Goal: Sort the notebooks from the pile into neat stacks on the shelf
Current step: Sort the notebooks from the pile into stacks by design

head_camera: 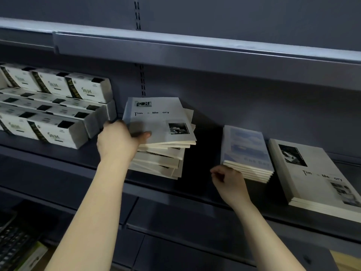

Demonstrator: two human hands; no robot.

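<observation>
On the middle shelf [195,190], the left hand [119,139] clamps the top notebook [156,118] of the untidy pile [166,155], thumb on the cover, its fingers hidden from view; glare blanks some title letters. The right hand [228,182] is curled at the blue stack's [246,149] front corner; whether it grips anything cannot be told. The white stack [312,173] beside it is cut off at the right edge.

Dark blue-grey metal shelving [195,55], slotted back panel [254,106], dim indoor light
</observation>
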